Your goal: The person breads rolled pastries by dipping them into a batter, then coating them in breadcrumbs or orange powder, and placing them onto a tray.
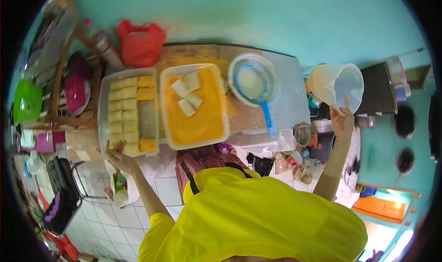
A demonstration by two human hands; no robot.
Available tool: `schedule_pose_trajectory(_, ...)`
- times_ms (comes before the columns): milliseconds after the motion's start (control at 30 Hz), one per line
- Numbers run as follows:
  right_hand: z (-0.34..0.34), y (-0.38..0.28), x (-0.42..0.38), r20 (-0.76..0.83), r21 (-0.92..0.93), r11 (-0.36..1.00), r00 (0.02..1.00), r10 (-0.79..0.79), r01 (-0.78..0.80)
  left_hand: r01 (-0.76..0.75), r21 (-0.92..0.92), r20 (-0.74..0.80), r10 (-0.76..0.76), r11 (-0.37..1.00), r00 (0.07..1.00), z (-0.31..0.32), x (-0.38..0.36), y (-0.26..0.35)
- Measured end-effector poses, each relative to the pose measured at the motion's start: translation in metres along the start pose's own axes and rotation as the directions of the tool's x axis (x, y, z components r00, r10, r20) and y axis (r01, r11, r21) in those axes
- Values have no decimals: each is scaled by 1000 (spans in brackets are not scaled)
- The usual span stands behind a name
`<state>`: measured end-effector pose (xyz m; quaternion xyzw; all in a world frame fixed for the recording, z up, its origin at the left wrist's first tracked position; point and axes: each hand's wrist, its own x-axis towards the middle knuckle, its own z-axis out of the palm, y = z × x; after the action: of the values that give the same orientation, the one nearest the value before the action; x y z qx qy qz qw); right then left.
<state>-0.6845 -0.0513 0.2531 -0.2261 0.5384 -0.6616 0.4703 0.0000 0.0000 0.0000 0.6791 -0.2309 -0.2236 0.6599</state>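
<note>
My left hand (121,160) is at the near-left corner of a clear plastic tray (103,110), fingers apart, fingertips over the rim by the pale pieces. Rows of pale, block-shaped pieces (123,104) fill much of that tray, with a few orange-coated ones (146,93) along its right side. Out to the far right, my right hand (341,120) grips the rim of a translucent plastic tub (347,82), tilted with its mouth toward me. Between my hands, a white tub of orange crumbs (195,124) holds several pale pieces (186,96).
Right of the crumbs stands a bowl (233,66) of whitish liquid, a blue-handled utensil (268,119) across its rim. Orange crumbs litter the table (290,92). A red plastic bag (140,41) sits against the wall; a wooden rack (60,87) is at left, a black chair (62,193) below.
</note>
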Motion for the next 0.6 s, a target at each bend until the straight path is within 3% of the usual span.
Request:
schedule_pose_trajectory(67,7,11,-16,-121,-1,999,992,-48,48,-218,-294,49,242,931,969,46,-2,28)
schedule_pose_trajectory(100,-67,-6,40,-113,74,996,992,-49,58,-247,-314,87,287,917,954,138,-68,62)
schedule_pose_trajectory(167,-96,-11,62,-122,93,994,992,-43,54,-177,-338,165,244,924,956,202,-128,92)
schedule_pose_trajectory(200,-114,-6,81,-148,133,991,989,28,-9,-378,-69,240,383,923,892,226,-152,87)
schedule_pose_trajectory(267,-139,20,125,-151,249,963,978,143,-103,-541,99,442,450,835,776,275,-194,92)
schedule_pose_trajectory(367,-157,74,189,-101,405,895,964,247,-187,-435,-217,649,462,874,604,348,-259,103)
schedule_pose_trajectory(400,-158,96,210,-85,426,880,959,271,-211,-241,-225,728,327,944,602,363,-281,110)
schedule_pose_trajectory(467,-148,123,235,-56,404,874,946,318,-270,-112,-153,842,189,982,506,384,-317,118)
schedule_pose_trajectory(500,-139,132,244,-46,381,874,938,345,-302,-186,-101,881,175,977,439,389,-329,116)
schedule_pose_trajectory(567,-114,149,251,-64,365,881,936,345,-300,-437,-226,910,349,871,225,396,-333,107)
schedule_pose_trajectory(600,-98,150,251,-93,359,895,945,315,-263,-321,-188,954,250,928,164,404,-337,103)
